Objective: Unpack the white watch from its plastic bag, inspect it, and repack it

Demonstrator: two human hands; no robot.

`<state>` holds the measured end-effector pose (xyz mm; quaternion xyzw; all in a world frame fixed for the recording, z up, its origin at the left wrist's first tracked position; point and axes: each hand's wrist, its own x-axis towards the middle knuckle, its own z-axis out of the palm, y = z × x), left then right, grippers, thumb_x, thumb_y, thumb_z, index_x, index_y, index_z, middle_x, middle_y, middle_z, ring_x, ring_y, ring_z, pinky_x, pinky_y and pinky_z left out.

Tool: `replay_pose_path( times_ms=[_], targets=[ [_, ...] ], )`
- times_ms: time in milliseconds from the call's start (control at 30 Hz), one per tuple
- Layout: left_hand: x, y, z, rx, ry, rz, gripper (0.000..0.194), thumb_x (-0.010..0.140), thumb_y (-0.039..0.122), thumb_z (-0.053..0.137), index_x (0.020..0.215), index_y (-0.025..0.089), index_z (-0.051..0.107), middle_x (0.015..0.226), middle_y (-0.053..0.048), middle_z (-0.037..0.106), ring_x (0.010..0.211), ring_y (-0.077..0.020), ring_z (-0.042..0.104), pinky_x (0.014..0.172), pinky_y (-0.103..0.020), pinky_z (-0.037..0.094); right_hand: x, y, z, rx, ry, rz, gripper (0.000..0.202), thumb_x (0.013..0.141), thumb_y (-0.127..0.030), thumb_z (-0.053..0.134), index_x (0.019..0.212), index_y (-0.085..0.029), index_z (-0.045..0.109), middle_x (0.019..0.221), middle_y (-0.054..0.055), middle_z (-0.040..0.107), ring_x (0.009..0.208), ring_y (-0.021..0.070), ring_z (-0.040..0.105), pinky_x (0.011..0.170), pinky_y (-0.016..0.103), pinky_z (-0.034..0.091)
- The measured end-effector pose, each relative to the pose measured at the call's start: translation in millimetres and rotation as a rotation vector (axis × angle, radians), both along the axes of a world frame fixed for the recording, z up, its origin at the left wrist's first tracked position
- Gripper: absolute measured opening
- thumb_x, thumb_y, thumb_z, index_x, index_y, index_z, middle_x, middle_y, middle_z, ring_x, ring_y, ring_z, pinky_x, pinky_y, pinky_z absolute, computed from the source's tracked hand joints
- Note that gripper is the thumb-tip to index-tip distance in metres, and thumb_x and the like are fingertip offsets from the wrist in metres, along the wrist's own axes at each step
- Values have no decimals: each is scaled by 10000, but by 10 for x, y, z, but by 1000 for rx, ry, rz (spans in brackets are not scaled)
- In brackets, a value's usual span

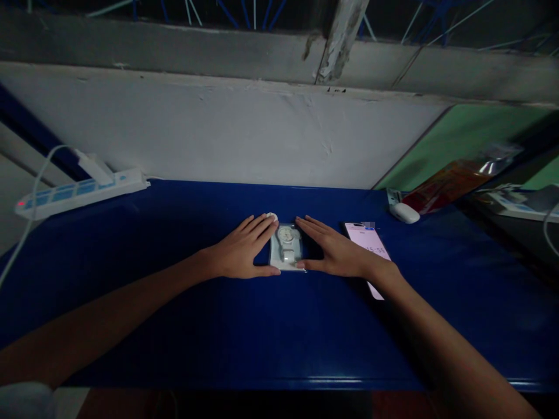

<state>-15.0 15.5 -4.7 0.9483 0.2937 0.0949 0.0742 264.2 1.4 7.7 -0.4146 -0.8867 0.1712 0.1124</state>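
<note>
A white wristwatch (pixel 287 237) lies in a clear plastic packet (pixel 276 259) on the blue table, its round dial toward the far side. My left hand (pixel 242 250) rests flat along the packet's left side, fingers stretched forward and thumb at the near left corner. On the other side my right hand (pixel 329 247) lies with its fingers out and its thumb touching the near right corner. A small round white thing (pixel 271 216) shows by my left fingertips, partly hidden. Beneath my right wrist is a phone (pixel 367 238) with a lit pink screen.
A white power strip (pixel 87 191) with a plugged-in charger (pixel 95 167) stands at the back left of the blue table (pixel 262 331). At the back right are a white rounded case (pixel 404 213) and a tilted bottle of reddish drink (pixel 454 180). A pale wall (pixel 218 128) bounds the far edge.
</note>
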Motion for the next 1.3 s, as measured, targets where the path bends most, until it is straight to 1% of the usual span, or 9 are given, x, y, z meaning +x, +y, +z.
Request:
replay_pose_path(
  times_ms=[133,267,400,533,633,733,933,1100,1300],
  targets=[
    [-26,22,-1,-3,-33,-11,967,878,713,496,1552,99,173,1612,-231,175,1496,-374,163,1197,-543,165,5,-22,-7,11,-8,-8,1059,776,-619,699,1561,-77,242,1572,236,302,1458,405,262,1154,602,305],
    [-17,20,-9,-4,-65,6,868,902,628,533,1530,101,247,1588,-218,261,1484,-358,214,1200,-542,185,-1,-42,-11,-1,-24,-35,1107,761,-657,692,1561,-50,224,1565,261,303,1459,413,252,1146,600,319],
    [-5,-1,-6,21,-105,52,724,934,523,536,1478,84,347,1532,-219,356,1471,-365,234,1197,-550,204,-9,-37,-21,26,-3,-7,1054,780,-648,680,1565,-96,242,1569,230,317,1461,398,257,1150,599,314],
    [-5,-18,-1,25,-175,69,654,934,454,543,1456,98,374,1473,-223,398,1423,-363,327,1162,-536,304,-9,-32,-39,44,-11,0,1037,785,-642,678,1564,-108,252,1577,209,311,1466,394,245,1166,588,291],
    [-6,-25,7,26,-217,79,689,911,439,570,1471,101,352,1481,-229,361,1343,-345,433,1120,-501,383,-4,-37,-44,39,-21,-11,1057,788,-646,670,1571,-98,219,1582,213,295,1468,399,236,1158,597,301],
    [-3,-29,21,63,-221,73,726,878,452,608,1460,85,376,1512,-245,321,1305,-353,460,1112,-516,385,3,-42,-35,30,-19,-14,1059,793,-638,670,1574,-93,206,1585,215,286,1467,401,237,1158,594,304],
    [-1,1,13,60,-147,32,823,857,543,624,1467,54,366,1562,-265,272,1456,-386,257,1174,-545,267,8,-39,-27,9,-42,-9,1055,800,-655,652,1571,-86,211,1590,223,271,1475,392,214,1171,580,282],
    [-12,33,-21,11,-92,8,962,823,659,612,1515,86,268,1570,-247,282,1473,-357,254,1198,-540,212,14,-40,-38,10,-35,-18,1067,802,-660,645,1578,-89,186,1593,217,272,1474,389,222,1173,571,290],
    [-20,36,-26,-23,-103,9,987,806,673,626,1519,95,263,1569,-243,288,1473,-366,250,1199,-544,198,13,-43,13,-17,-38,-39,1088,781,-680,653,1565,-61,223,1595,233,253,1463,398,249,1177,552,289]
  ],
)
